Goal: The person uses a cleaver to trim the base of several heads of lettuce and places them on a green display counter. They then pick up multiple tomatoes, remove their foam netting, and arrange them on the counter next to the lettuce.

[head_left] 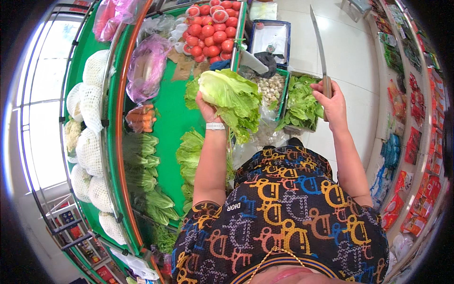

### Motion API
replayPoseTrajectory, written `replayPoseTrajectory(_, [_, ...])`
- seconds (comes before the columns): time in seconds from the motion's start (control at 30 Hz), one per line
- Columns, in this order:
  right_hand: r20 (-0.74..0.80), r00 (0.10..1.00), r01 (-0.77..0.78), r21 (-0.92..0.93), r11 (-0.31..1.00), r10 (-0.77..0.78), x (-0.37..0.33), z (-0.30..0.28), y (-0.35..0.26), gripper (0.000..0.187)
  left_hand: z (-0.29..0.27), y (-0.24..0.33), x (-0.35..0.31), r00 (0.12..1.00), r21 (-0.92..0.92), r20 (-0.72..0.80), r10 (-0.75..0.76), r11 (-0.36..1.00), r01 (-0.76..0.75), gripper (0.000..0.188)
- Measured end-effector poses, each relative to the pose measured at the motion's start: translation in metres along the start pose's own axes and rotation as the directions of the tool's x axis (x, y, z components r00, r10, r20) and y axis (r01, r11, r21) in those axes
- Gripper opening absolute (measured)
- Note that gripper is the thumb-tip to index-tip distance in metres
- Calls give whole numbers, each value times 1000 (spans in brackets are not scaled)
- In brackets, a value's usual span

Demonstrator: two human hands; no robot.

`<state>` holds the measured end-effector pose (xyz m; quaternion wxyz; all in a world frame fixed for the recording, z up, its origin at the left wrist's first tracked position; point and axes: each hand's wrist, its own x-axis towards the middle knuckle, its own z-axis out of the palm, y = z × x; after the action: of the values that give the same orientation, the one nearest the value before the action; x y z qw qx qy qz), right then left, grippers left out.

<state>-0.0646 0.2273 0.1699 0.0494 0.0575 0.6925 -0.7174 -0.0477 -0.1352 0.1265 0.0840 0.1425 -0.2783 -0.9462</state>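
A head of leafy lettuce (231,94) rests in my left hand (208,111), its pale cut base toward the upper left and its green leaves hanging to the right. My fingers wrap its underside and are partly hidden by the leaves. Off to the right, my right hand (332,102) grips a long knife (320,47) by its brown handle, the blade pointing up and away from me. Knife and lettuce are well apart. More lettuce (190,154) lies on the green shelf (165,118) beside my left forearm.
Red tomatoes (210,33) fill the shelf's far end. Carrots (141,118) and leafy greens (150,170) line its left side; netted cauliflowers (92,146) sit on the upper ledge. Crates of garlic (271,90) and greens (302,97) stand ahead. Packaged goods (414,142) line the right shelves.
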Motion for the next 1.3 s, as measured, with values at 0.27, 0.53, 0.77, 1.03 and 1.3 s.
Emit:
replayPoseTrajectory(0.27, [-87,995,-54,-196,979,38,7,-3,27,39,32,-4,-7,977,-110,-212,10,993,-34,76])
replayPoseTrajectory(0.53, [39,969,-239,-110,965,245,6,6,13,47,41,-22,-16,968,-196,-250,33,977,-84,75])
replayPoseTrajectory(0.77, [115,958,-274,115,955,262,-13,60,6,51,53,-62,-31,968,-188,-248,37,978,-86,77])
replayPoseTrajectory(1.03, [198,927,-356,194,914,319,-16,71,10,38,38,-79,-44,949,-230,-304,-81,973,9,66])
replayPoseTrajectory(1.3, [82,966,-258,209,943,246,-21,48,10,37,16,-65,-41,887,-318,-451,-97,946,-58,57])
